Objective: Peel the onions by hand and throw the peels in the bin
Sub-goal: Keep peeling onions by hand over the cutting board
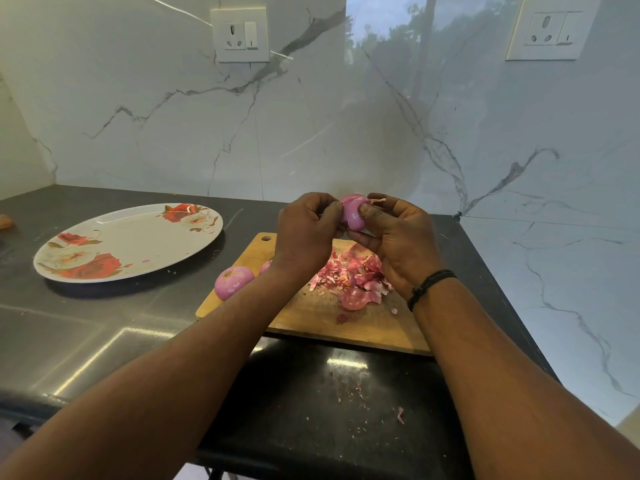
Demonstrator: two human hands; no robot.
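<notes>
Nearest, at 6 o'clock: dark polished stone counter (104, 341) with a few loose pink peel scraps (400, 414) on its front edge. Both bare forearms run up from the bottom corners toward centre; a black cord bracelet (431, 284) sits on the right wrist.

Mid-frame, centre: rectangular wooden chopping board (311, 317) with a hanging hole at its far corner. On it, toward 3 o'clock, a heap of pink papery onion peels (353, 278). At the board's 9 o'clock edge, one peeled purple onion (232, 281); a second onion just beside it is mostly hidden behind the left forearm.

Above the board's far end: small purple onion, partly skinned (353, 213), held in the air between both hands. Left hand (306, 230) has fingers curled, thumb and fingertips pinching at the onion's left side. Right hand (398, 240) cradles it from below, thumb pressed on top, with a dry skin strip sticking out at 1 o'clock.

At 9–10 o'clock: oval white plate with red rose print (104, 268), holding nothing but a tiny scrap. Far: white marble-look wall with two white sockets (239, 34).

Risks, my judgement: the slick peeled surface could let the onion slip from the pinch and drop or roll off the counter. Skin may tear into small bits and scatter. No bin in view, so carrying the heap could shed scraps.
</notes>
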